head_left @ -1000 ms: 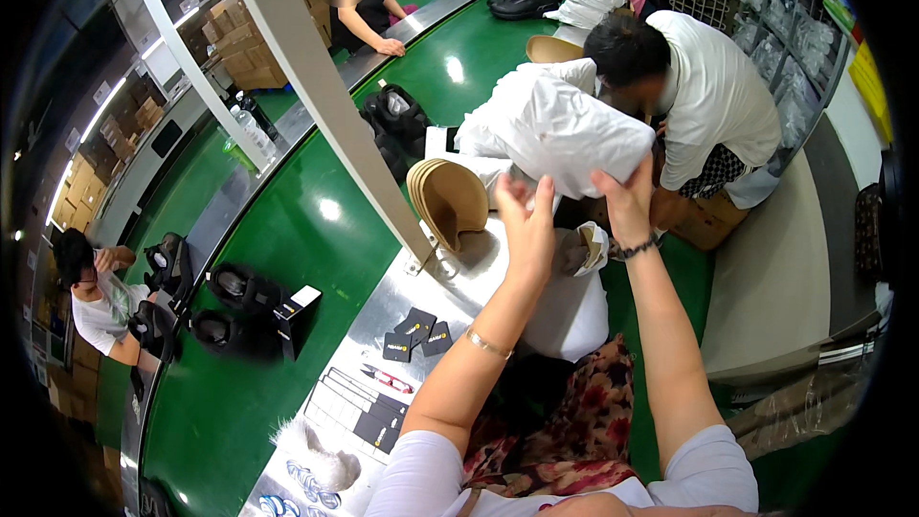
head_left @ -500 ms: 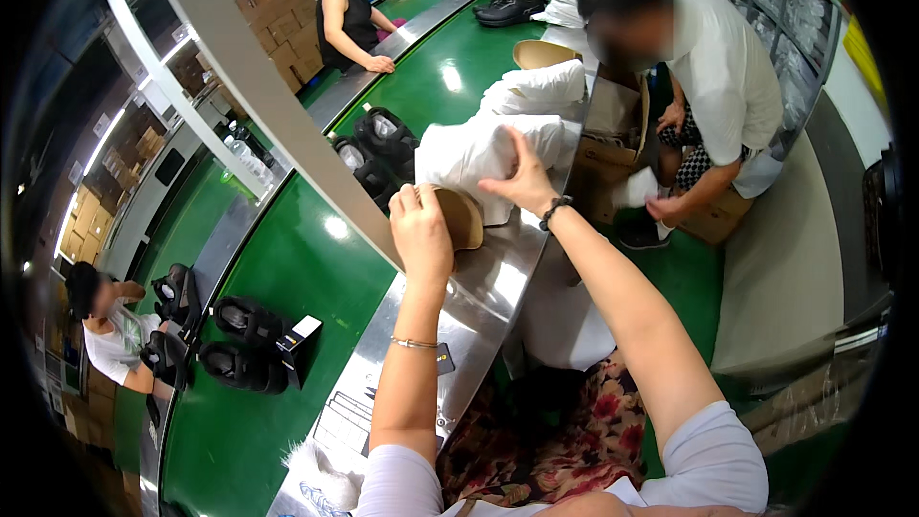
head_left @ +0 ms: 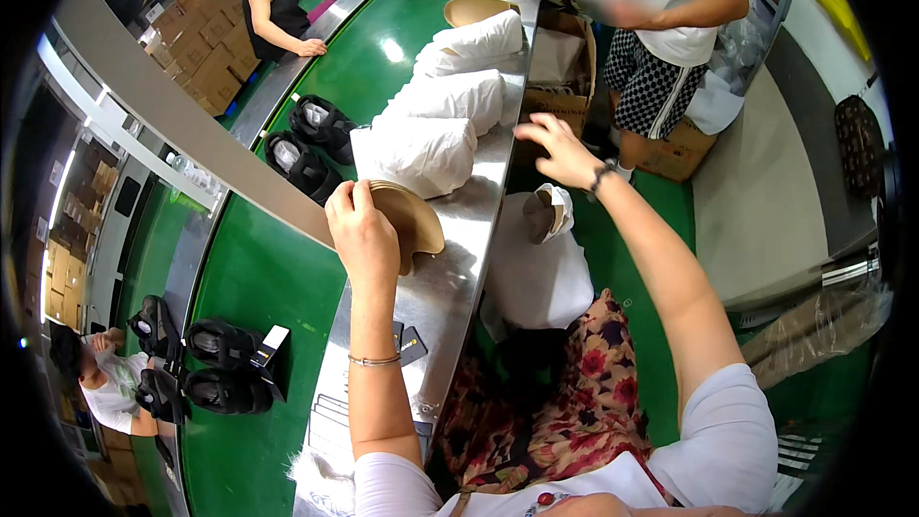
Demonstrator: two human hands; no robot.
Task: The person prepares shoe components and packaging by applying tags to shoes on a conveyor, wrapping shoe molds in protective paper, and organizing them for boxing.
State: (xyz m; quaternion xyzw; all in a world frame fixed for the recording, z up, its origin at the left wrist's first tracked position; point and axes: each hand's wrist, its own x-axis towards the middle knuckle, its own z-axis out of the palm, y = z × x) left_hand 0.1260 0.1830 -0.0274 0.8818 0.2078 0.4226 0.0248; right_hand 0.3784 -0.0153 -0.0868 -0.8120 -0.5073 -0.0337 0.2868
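Observation:
My left hand [head_left: 364, 239] is closed around the edge of a curved piece of brown cardboard [head_left: 414, 220], which stands tilted on the metal ledge; several layers show at its rim. Just beyond it, white paper-like bundles [head_left: 421, 153] lie in a row along the ledge. My right hand [head_left: 565, 155] hovers past the ledge's right edge, fingers stretched and apart, holding nothing. Below that hand, a white and grey-brown item [head_left: 549, 213], whose kind I cannot tell, rests on or above a white-covered seat [head_left: 541, 273].
Black shoes [head_left: 306, 148] stand on the green belt [head_left: 268, 268] left of the ledge, with another pair [head_left: 228, 364] nearer. A slanting post [head_left: 206, 105] crosses the left side. An open carton [head_left: 560, 67] and a person in checked shorts [head_left: 661, 77] are at the right.
My right hand has moved off the white bundles to the right. The left hand keeps the cardboard, which shows more fully. The co-worker has risen from bending, and the whole view has shifted.

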